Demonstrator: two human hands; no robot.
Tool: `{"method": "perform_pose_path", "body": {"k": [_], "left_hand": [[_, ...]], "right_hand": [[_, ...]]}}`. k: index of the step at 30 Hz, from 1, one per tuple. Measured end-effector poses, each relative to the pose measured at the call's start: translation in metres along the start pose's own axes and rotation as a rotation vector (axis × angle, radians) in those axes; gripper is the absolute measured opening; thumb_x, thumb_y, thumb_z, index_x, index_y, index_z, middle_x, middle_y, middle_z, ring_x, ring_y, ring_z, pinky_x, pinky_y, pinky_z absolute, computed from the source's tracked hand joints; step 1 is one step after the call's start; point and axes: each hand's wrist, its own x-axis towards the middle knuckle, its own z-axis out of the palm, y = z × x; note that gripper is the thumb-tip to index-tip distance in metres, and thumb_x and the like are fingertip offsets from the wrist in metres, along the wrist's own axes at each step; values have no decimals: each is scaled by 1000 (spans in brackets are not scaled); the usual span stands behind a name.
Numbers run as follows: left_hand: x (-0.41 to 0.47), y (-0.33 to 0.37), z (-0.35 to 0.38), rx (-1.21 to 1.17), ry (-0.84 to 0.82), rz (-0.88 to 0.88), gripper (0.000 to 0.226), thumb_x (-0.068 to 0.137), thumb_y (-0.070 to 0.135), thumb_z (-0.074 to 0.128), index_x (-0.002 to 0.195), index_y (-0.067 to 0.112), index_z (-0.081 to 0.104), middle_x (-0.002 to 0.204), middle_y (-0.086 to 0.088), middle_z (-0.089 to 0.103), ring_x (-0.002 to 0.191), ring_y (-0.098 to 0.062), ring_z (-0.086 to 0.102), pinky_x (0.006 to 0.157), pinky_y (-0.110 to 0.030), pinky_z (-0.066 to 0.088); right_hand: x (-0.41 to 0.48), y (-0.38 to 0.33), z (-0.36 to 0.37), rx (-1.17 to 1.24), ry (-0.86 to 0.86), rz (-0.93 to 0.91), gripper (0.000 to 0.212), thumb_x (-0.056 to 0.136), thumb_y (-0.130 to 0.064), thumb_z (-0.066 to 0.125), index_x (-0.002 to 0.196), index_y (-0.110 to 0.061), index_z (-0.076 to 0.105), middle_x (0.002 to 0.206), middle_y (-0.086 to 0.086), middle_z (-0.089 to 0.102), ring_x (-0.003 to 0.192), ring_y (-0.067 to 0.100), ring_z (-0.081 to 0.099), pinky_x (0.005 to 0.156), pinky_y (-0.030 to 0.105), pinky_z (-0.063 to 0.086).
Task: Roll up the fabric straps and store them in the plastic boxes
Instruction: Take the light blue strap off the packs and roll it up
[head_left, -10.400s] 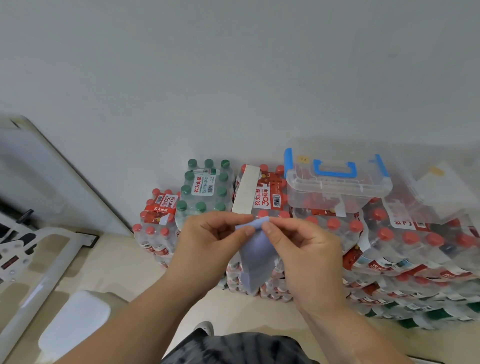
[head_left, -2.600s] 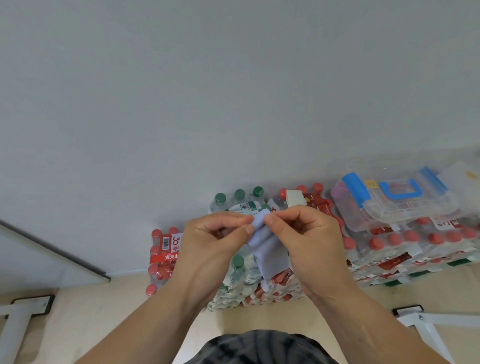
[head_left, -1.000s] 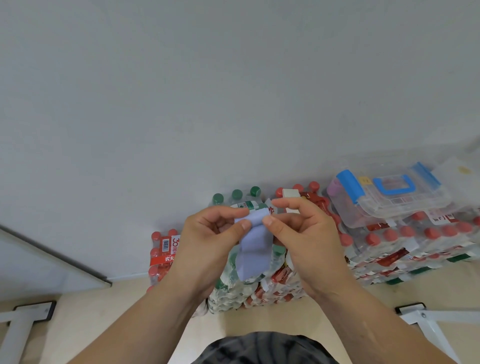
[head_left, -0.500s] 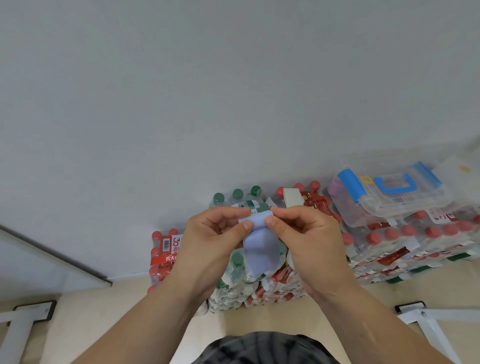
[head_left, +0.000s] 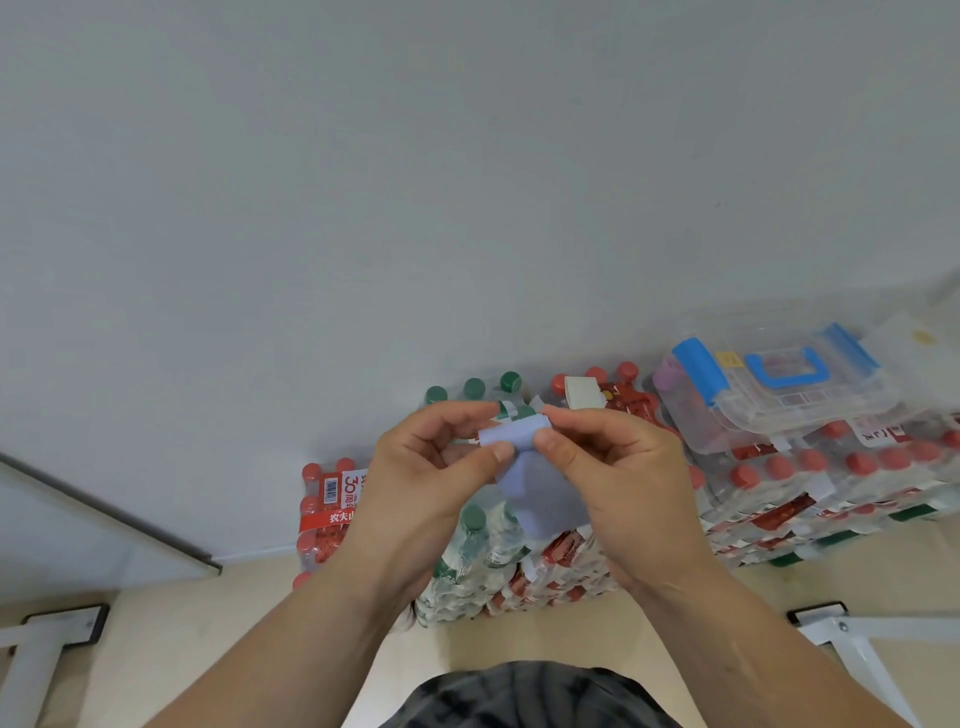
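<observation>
Rolling is the step in hand, judged from how the strap sits. At the left, the left hand (head_left: 441, 467) pinches one end of a small roll, thumb below and fingers curled above, clamped on the cloth. Between the hands the pale blue strap (head_left: 540, 493) is held in the air in front of the person's chest, above the stacked water packs (head_left: 488, 551); its top is wound into a short tube lying crosswise, and a loose tail hangs down from it, so the roll is not yet finished. The right hand (head_left: 618, 478) grips the other end of the tube, thumb and forefinger closed on it. Farther right, well apart from the hands, a clear box (head_left: 779, 395) with blue latches and a blue handle rests on top of the packs, its lid shut. The next move probably calls for both thumbs to keep turning the tube evenly until the tail is taken up; then one hand must open the box.
</observation>
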Motion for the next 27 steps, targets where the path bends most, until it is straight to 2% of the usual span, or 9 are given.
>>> {"method": "perform_pose_path", "body": {"k": [5,8,11,13,15,17,20,24,27], "left_hand": [[2,-3,1,76,19,-46,19,87,7,73,92,24,79,99,-13,74,92,-36,72,78,-44,61],[2,-3,1,50,40,-46,22,85,1,74,86,22,79,94,-9,77,86,-29,74,79,-40,60],[1,-1,2,23,26,-41,22,84,-4,73,85,18,78,88,-13,78,81,-25,75,75,-32,60],[0,-2,1,44,23,-34,23,83,-5,73,85,17,77,84,-19,76,78,-25,74,73,-26,58],[0,-3,0,62,20,-32,22,83,-6,74,88,15,77,89,-23,75,83,-33,73,76,-29,60],[0,-4,1,39,22,-39,20,83,-5,74,93,12,76,96,-16,76,87,-32,74,75,-29,60],[0,-3,5,-42,24,-84,15,81,11,76,96,14,78,97,-16,75,83,-26,74,70,-30,59],[1,-4,7,-46,26,-121,14,88,5,69,92,15,79,94,-19,76,81,-28,74,67,-36,61],[2,-4,6,-19,52,-92,20,86,2,72,87,20,80,93,-18,75,83,-29,73,73,-40,60]], "right_hand": [[0,2,-2,31,13,23,29,80,-9,77,92,-36,78,95,-11,79,94,9,74,85,26,60],[-2,2,-1,68,18,50,25,77,-20,78,100,-29,75,93,-5,78,89,10,74,78,22,59],[-3,1,0,24,50,43,19,74,-32,77,91,-23,75,86,-2,77,81,10,73,72,23,58],[-3,2,-1,-5,41,33,7,80,-22,78,87,-22,75,83,-3,77,80,10,73,72,23,59],[-3,2,-1,-13,32,21,13,83,-10,78,85,-23,76,85,-5,78,83,10,74,74,22,59],[-3,2,-1,-7,44,8,21,82,-9,78,79,-29,77,83,-8,78,81,7,74,72,20,58],[-4,1,-2,21,70,-4,24,80,-11,79,69,-33,77,80,-11,77,74,4,71,66,19,57],[-5,0,-4,-1,40,-22,27,82,-3,77,78,-30,78,84,-9,78,81,6,74,74,20,58],[-9,-2,-5,-41,8,-50,17,82,-10,77,84,-27,78,85,-10,78,81,7,73,71,17,56]]}}
